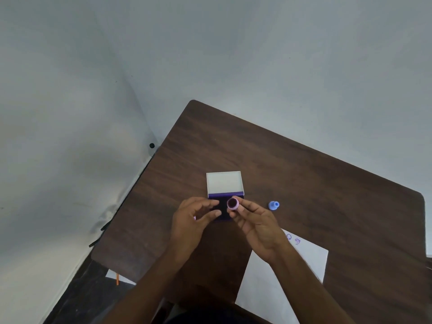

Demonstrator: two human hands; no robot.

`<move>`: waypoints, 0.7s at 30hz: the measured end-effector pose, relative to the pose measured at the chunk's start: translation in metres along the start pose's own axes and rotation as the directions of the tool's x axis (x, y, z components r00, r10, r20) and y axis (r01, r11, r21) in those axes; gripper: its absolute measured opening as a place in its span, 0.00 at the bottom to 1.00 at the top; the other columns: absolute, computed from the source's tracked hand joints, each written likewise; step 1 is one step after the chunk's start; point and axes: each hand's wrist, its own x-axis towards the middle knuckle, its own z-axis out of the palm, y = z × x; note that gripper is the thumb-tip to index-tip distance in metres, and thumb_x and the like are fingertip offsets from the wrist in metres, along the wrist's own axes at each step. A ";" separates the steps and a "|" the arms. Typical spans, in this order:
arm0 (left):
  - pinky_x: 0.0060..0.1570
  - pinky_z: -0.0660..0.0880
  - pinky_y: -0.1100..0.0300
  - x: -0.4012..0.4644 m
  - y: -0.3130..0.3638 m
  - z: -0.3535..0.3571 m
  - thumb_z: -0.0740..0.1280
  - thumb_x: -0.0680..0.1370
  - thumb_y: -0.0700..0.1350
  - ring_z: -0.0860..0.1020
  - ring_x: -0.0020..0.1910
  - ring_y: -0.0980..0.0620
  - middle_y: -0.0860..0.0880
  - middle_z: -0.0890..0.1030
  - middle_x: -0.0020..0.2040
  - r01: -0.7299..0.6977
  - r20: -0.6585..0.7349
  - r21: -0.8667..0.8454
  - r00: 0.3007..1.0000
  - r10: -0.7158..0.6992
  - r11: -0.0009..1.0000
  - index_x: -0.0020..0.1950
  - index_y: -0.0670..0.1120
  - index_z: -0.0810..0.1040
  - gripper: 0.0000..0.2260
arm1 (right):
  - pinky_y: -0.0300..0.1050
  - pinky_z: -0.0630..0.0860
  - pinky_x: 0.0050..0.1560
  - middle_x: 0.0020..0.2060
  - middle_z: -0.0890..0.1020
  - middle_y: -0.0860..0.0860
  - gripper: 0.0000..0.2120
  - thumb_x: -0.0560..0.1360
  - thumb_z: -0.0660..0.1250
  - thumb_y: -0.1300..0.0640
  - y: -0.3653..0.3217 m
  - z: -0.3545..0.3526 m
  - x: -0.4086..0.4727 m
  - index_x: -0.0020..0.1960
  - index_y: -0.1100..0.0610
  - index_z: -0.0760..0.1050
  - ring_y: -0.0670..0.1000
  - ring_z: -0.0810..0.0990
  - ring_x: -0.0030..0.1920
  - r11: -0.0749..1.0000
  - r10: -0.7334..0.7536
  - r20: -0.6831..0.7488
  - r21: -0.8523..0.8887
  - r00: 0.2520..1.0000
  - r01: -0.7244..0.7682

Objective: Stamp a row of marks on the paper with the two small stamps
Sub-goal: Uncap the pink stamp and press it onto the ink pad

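Nearest to the camera, the white sheet of paper [268,284] is lying flat on the dark brown wooden desk [327,183], on the person's right side, and the right forearm is crossing over it, so a part of the row is probably hidden; only two small purple marks [293,239] are showing near its far edge, too small to read their pattern. The paper is looking thin and light, so I judge it could slide under a stamp unless something is holding it. A little farther, the right hand [257,225] is pinching the small pink round stamp [233,204] between its thumb and fingertips, with the dark inked face turning up toward the camera. This stamp is seeming light, hard and smooth plastic, best taken by its sides, away from the wet face. The left hand [194,220] is hovering beside it with fingers loosely curled and holding nothing that I can make out, though a tiny pink spot is showing at its edge. Both hands are covering most of the purple ink pad [222,206], whose white lid [224,182] is standing open behind. The small blue stamp [273,205] is resting alone on the desk to the right, apart from the pad.
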 end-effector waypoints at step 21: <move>0.53 0.69 0.71 0.002 0.067 0.015 0.71 0.66 0.62 0.74 0.54 0.61 0.70 0.72 0.51 -0.217 0.011 0.007 0.976 0.217 0.976 0.53 0.62 0.76 0.17 | 0.48 0.82 0.51 0.54 0.81 0.62 0.21 0.64 0.78 0.63 -0.008 -0.016 -0.008 0.56 0.65 0.81 0.56 0.83 0.48 0.966 0.011 0.226 0.250 0.974 -0.069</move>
